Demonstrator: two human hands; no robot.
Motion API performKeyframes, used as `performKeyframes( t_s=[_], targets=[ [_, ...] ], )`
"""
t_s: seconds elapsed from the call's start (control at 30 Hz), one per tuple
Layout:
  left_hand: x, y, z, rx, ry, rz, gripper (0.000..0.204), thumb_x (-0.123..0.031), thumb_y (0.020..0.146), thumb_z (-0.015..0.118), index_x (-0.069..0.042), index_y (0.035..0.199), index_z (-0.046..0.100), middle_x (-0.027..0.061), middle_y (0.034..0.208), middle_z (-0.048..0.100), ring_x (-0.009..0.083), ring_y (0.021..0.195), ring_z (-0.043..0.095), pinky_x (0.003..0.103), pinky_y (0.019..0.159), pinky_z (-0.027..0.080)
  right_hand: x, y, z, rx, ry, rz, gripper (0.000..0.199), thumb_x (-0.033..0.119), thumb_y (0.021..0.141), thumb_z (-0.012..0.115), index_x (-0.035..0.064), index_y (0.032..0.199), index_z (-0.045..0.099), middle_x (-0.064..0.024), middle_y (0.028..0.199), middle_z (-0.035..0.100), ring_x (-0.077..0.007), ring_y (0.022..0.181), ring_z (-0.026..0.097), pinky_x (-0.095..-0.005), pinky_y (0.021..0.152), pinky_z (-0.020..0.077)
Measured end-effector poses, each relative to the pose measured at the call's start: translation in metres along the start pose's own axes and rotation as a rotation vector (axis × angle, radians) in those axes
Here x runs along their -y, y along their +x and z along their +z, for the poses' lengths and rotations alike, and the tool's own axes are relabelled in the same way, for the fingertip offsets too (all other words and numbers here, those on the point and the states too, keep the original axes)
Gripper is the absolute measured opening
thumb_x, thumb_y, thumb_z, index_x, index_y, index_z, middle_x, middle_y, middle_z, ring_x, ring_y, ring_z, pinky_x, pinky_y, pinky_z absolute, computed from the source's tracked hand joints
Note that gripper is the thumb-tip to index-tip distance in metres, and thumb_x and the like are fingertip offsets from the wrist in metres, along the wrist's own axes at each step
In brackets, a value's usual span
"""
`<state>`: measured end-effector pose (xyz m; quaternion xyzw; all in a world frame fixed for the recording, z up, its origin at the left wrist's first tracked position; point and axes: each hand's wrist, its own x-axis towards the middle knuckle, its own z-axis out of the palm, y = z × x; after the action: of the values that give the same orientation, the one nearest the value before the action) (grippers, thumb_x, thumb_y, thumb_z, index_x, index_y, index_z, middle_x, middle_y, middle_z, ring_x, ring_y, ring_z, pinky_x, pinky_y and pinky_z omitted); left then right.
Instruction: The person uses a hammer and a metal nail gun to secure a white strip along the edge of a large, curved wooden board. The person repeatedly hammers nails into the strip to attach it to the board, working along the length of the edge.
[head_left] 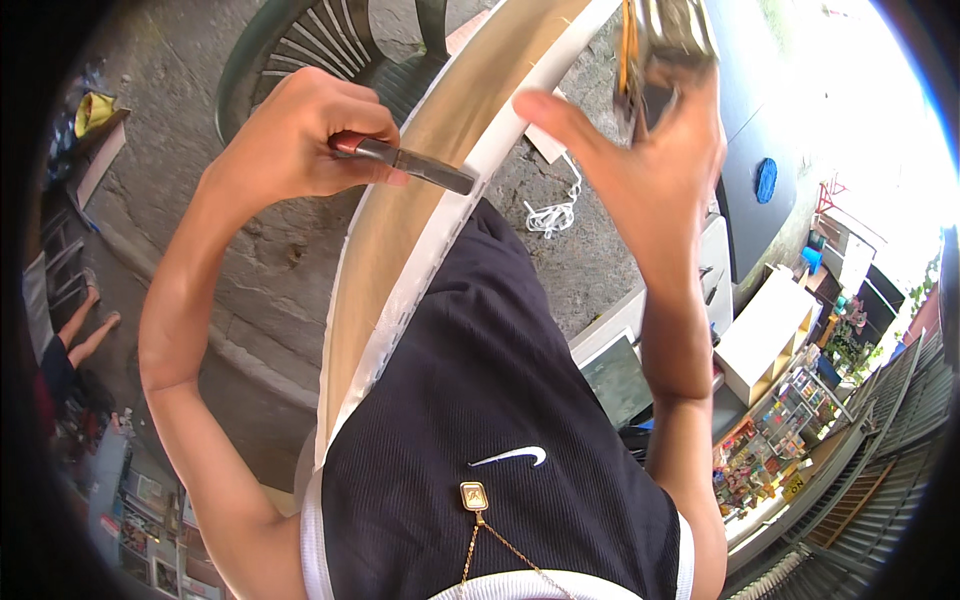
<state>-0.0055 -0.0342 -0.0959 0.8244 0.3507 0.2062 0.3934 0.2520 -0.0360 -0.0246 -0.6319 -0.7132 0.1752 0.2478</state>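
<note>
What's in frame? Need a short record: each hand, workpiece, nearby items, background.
left_hand: left hand gripping a red-handled metal tool, tip at the white edging
right_hand: right hand raised, thumb spread, at a blurred metal object; type and grip unclear
workpiece: long tan panel with white edging, running from the person's left side to the top edge
edging_detail: row of dark staple-like marks
nearby: green slatted chair; loose white cord; blue oval item
background: another person's legs, far left
</note>
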Motion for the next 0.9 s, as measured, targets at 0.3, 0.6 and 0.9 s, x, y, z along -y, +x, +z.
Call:
performKeyframes(
  t_s=[0.3,0.6,0.9],
  targets=[
    [-0.033,-0.002,-0.033,0.060,0.253,-0.027,0.034,-0.013,0.062,0.085,-0.001,0.091,0.072,0.0090,0.068,0.061,0.0224,0.056,0.056,0.032,0.051,0.042,-0.011,0.011,0.012,0.017,0.142,0.077,0.072,0.037,0.062,0.093,-0.0032,0.108,0.054,-0.0164,0.097,0.062,-0.0263,0.089,0.061,-0.0375,0.078,0.0485],
    [-0.030,0.021,-0.054,0.156,0.367,0.071,0.033,-0.014,0.062,0.085,0.000,0.088,0.070,0.0093,0.067,0.061,0.0233,0.056,0.059,0.033,0.051,0.045,-0.014,0.010,0.010,0.012,0.197,0.076,0.068,0.036,0.063,0.092,-0.0039,0.105,0.056,-0.0172,0.099,0.062,-0.0281,0.094,0.061,-0.0390,0.081,0.0480],
    [-0.035,0.034,-0.056,0.208,0.391,0.136,0.029,-0.011,0.062,0.084,0.000,0.082,0.066,0.0091,0.068,0.060,0.0244,0.057,0.060,0.033,0.052,0.045,0.015,0.009,-0.009,0.080,0.174,0.230,0.071,0.037,0.064,0.091,-0.0044,0.108,0.054,-0.0181,0.102,0.059,-0.0288,0.095,0.061,-0.0399,0.081,0.0488]
  ],
)
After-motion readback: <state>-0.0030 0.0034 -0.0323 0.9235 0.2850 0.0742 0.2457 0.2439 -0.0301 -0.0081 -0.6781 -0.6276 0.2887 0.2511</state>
